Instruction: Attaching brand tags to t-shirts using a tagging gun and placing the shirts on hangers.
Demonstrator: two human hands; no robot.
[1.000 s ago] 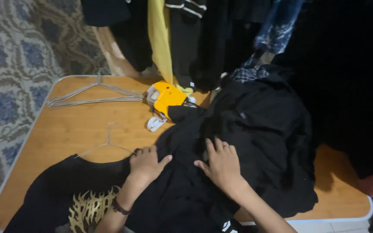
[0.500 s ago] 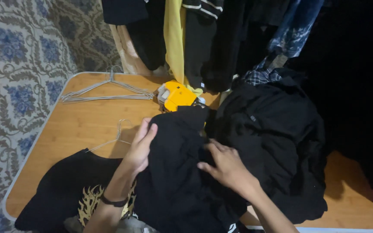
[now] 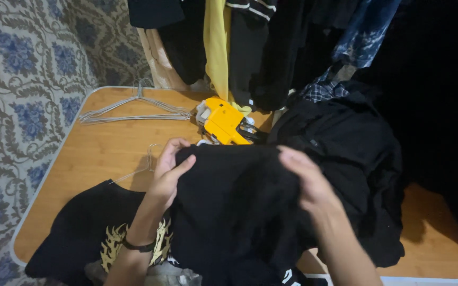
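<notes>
My left hand (image 3: 169, 170) grips the left edge of a black garment (image 3: 237, 206) and my right hand (image 3: 306, 182) grips its right edge, holding it up over the wooden table (image 3: 99, 151). Under it lies a black T-shirt with a yellow print (image 3: 88, 238) on a wire hanger (image 3: 141, 168). A dark band circles my left wrist.
A pile of black clothes (image 3: 345, 153) fills the table's right side. A yellow tagging gun (image 3: 223, 123) lies behind the held garment. Several wire hangers (image 3: 133, 110) rest at the far left. Dark and yellow clothes (image 3: 218, 47) hang at the back. Patterned carpet (image 3: 17, 106) lies left.
Both hands have closed on the black garment and lifted its top edge up toward me; earlier they lay flat on it. The view has shifted closer.
</notes>
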